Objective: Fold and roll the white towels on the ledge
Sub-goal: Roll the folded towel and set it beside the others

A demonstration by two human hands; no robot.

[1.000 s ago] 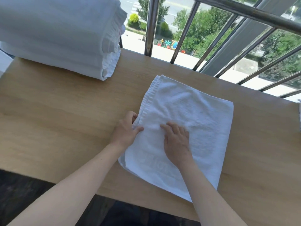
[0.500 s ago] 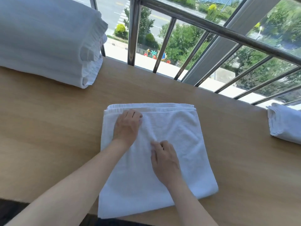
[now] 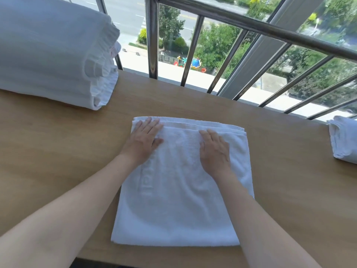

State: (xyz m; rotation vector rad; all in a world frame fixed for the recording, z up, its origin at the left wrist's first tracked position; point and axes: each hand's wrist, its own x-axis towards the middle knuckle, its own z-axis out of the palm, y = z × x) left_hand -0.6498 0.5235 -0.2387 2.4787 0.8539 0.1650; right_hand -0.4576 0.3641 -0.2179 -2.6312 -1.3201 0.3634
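Currently the towel point(image 3: 181, 190) lies folded flat on the desk point(image 3: 58, 151), centre, far hem parallel to the railing point(image 3: 251, 26). L hand point(image 3: 144, 139) presses its far-left corner, grip apart, fingers straight, thumb out. R hand point(image 3: 215, 149) lies palm-down right of centre near the far hem, grip apart too, nothing pinched. Faint embossed lettering runs by the L wrist. Towel stack point(image 3: 48, 51) sits far left; a spare towel point(image 3: 343, 140), folded, is at the right edge, well apart.

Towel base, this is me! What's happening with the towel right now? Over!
Left grip flat on folded towel, far left corner; right grip flat near far edge. Towel stack left, towel bundle right, both apart.
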